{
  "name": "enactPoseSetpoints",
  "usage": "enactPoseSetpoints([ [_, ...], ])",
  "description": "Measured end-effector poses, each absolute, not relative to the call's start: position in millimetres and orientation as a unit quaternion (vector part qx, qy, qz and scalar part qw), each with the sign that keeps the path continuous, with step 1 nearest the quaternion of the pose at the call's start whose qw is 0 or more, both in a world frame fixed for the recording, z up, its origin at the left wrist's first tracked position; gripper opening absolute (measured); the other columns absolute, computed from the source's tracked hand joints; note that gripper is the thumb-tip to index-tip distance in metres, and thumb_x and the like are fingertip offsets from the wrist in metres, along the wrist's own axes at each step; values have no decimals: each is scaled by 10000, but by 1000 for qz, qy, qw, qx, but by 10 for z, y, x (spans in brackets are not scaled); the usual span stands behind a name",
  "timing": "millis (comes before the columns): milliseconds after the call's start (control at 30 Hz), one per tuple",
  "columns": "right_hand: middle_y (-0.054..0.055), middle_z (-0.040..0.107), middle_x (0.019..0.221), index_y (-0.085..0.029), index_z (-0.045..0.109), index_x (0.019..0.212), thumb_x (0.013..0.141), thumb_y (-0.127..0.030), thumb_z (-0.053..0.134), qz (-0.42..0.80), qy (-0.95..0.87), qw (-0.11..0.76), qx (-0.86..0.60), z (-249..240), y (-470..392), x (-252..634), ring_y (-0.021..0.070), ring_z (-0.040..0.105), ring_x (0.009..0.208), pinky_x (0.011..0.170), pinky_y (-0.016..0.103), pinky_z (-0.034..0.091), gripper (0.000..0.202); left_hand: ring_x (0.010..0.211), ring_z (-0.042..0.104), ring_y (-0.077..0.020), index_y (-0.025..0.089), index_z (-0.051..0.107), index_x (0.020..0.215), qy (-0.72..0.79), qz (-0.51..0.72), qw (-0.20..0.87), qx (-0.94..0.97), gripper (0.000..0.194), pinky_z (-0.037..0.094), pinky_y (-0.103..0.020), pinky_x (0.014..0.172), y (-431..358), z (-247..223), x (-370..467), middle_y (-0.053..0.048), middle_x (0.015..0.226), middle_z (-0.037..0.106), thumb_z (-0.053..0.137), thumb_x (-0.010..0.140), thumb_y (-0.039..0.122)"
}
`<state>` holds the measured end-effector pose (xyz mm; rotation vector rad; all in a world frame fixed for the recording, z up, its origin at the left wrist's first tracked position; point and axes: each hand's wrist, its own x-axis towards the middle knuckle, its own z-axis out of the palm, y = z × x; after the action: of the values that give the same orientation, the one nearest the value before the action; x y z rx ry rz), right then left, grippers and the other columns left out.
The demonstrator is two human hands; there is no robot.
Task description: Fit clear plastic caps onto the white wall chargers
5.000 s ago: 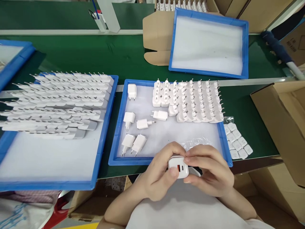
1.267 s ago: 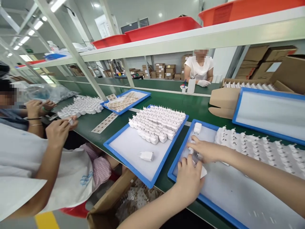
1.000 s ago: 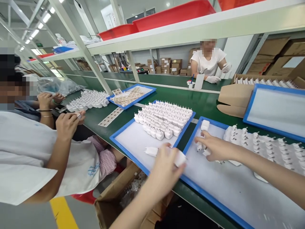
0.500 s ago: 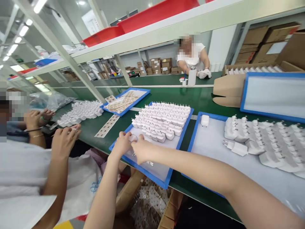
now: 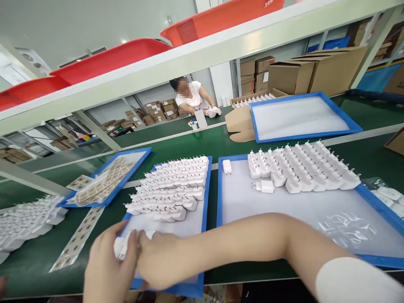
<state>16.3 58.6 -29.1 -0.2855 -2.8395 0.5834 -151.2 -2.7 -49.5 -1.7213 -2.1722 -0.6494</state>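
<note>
My left hand (image 5: 109, 254) is closed round a white plug charger (image 5: 121, 246) above the near left corner of a blue-rimmed tray (image 5: 205, 219). Pressed close beside it, my right hand (image 5: 160, 256) has its fingers curled, and part of a white charger (image 5: 150, 234) shows above them. Its fingertips are largely hidden. Beyond both hands, slanting rows of white chargers (image 5: 172, 185) stand in this tray with their pins up.
To the right, another blue-rimmed tray (image 5: 220, 198) bears rows of chargers (image 5: 299, 168) and two loose ones. A tray with label sheets (image 5: 109, 181) lies left, near a label strip (image 5: 78, 237). Across the bench a gloved person (image 5: 194, 99) works. Red bins (image 5: 116, 59) line the overhead shelf.
The view has swung right and closer to the bench. The neighbouring worker at left has nearly left the picture. My hands stay together over the tray's near part, with a white charger now plainer in the left.
</note>
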Motion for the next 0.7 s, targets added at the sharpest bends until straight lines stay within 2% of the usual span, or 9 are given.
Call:
enactPoseSetpoints([
  [33, 281, 615, 1333, -72, 663, 1163, 960, -359, 617, 185, -971, 98, -118, -289, 603, 457, 372, 670, 1113, 806, 445, 601, 354, 1148, 635, -356, 247, 555, 1142, -728, -231, 144, -630, 371, 539, -491, 984, -1, -447, -1302, -111, 1138, 660, 422, 937, 526],
  [67, 225, 659, 1274, -90, 658, 1187, 968, -310, 592, 184, -971, 63, -142, -292, 634, 784, 324, 673, 1116, 830, 390, 594, 316, 1162, 633, -341, 243, 558, 1173, -693, -224, 136, -672, 365, 535, -465, 993, 58, -406, -1096, -114, 1185, 652, 428, 950, 501],
  [100, 159, 691, 1214, -141, 651, 1199, 936, -271, 637, 180, -956, 25, -229, -304, 677, 1126, 290, 686, 1086, 822, 355, 589, 294, 1156, 639, -338, 228, 564, 1188, -662, -197, 113, -714, 371, 539, -461, 973, 151, -373, -897, -125, 1212, 645, 423, 959, 484],
  [200, 227, 689, 1091, -62, 647, 1137, 935, -130, 570, 128, -902, -25, -411, -406, 849, 2052, 331, 721, 957, 766, 417, 582, 226, 1108, 665, -338, 155, 581, 1219, -661, -65, 16, -748, 383, 544, -476, 929, 622, -349, -331, -171, 1259, 649, 366, 1007, 391],
  [300, 229, 685, 1099, -55, 656, 1103, 922, -67, 573, 85, -849, -77, -516, -612, 1010, 2588, 307, 722, 948, 771, 400, 580, 200, 1104, 678, -306, 137, 615, 1229, -646, -49, -38, -761, 342, 558, -427, 928, 1238, -445, 236, -142, 1205, 696, 534, 986, 363],
  [400, 128, 669, 1189, -117, 615, 1219, 978, -198, 615, 58, -822, -102, -557, -855, 1107, 2742, 217, 702, 959, 805, 371, 597, 254, 1114, 662, -264, 151, 605, 1272, -671, -52, -55, -738, 382, 560, -486, 957, 1750, -600, 772, -117, 1261, 658, 628, 974, 389],
  [500, 80, 663, 1190, -157, 583, 1278, 1000, -294, 615, 47, -819, -106, -562, -991, 1159, 2732, 188, 687, 960, 821, 371, 600, 312, 1131, 654, -263, 158, 601, 1292, -697, -62, -64, -711, 378, 574, -485, 950, 1998, -719, 1144, -118, 1310, 631, 644, 972, 354],
  [633, 176, 662, 1130, -85, 568, 1219, 950, -38, 520, 51, -845, -92, -524, -909, 1172, 2707, 254, 718, 919, 751, 348, 539, 276, 1123, 658, -260, 153, 604, 1289, -707, -94, -80, -696, 372, 580, -477, 943, 1951, -715, 1188, -120, 1304, 634, 646, 972, 343],
  [700, 201, 647, 1131, -102, 562, 1175, 929, -7, 473, 59, -868, -75, -488, -794, 1130, 2642, 285, 726, 891, 708, 342, 500, 278, 1135, 653, -264, 155, 604, 1289, -698, -119, -91, -700, 372, 574, -487, 951, 1765, -634, 962, -118, 1309, 631, 647, 971, 345],
])
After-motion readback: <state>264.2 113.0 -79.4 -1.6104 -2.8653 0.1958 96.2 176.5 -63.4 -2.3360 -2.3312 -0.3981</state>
